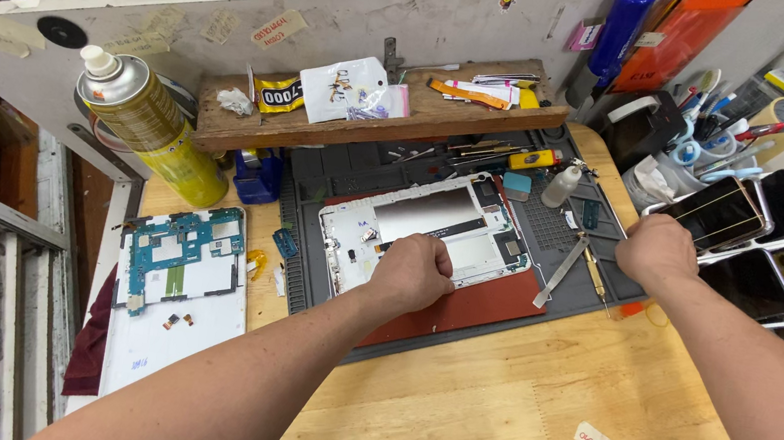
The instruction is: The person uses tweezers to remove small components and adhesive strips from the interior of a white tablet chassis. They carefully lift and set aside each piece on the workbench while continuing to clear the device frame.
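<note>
Under the left hand (412,271) lay an opened tablet (426,232), its white back frame facing up on a red pad (481,307) over a grey work mat (552,231). Left hand was curled into a loose fist, knuckles up, pressing on the tablet's near edge; whether the fingers pinched anything could not be told. Right hand (655,252) rested well apart to the right, at the mat's edge, fingers folded under and hidden, so its grip could not be told either. Just beyond it stood a tray of phones (750,222) with dark screens.

Between the two hands: a flat metal pry tool (562,270) and a thin screwdriver (597,274), both lying on the mat. Beyond them, a small white bottle (563,186).

Left of the left hand: a blue-green circuit board (180,258) on a white panel (180,333), near but not touching the mat. Farther beyond that, a yellow spray can (150,123) tilted toward the partition. Past the tablet, a rough wooden shelf (384,123) carried small packets and scraps.
</note>
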